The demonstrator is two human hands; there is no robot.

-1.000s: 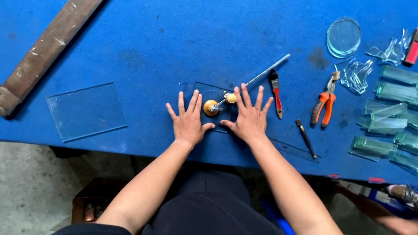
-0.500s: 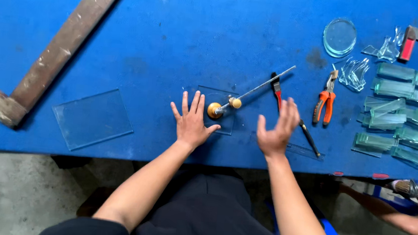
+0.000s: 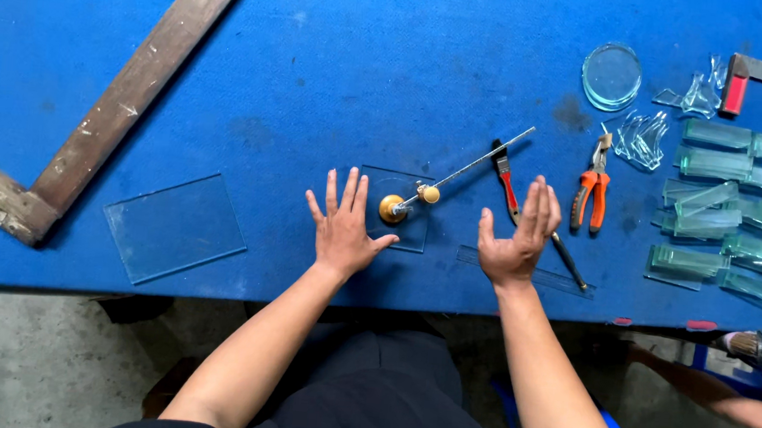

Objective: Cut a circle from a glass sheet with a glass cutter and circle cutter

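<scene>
1. The left hand (image 3: 343, 231) lies open, fingers spread, flat on the left part of a small glass square (image 3: 392, 208) near the front edge of the blue bench (image 3: 320, 64).
2. The right hand (image 3: 515, 234) is open too, palm turned up and lifted off the bench, gripping nothing, right of the square.
3. A circle cutter (image 3: 428, 191) sits on the square: its brass base is just beside the left thumb, and its thin rod reaches up and right past the glass.
4. Right of the square lie a brush (image 3: 506, 180) and orange pliers (image 3: 592, 190); a clear ruler (image 3: 566, 283) lies below the right hand.
5. Risk, as I judge it: only one hand pins the square, so it could slide or crack under uneven pressure.
6. The raised hand could come down on the rod, tipping the cutter.
7. Glass offcuts (image 3: 726, 205) far right of the square have sharp edges; a careless reach invites cuts.
</scene>
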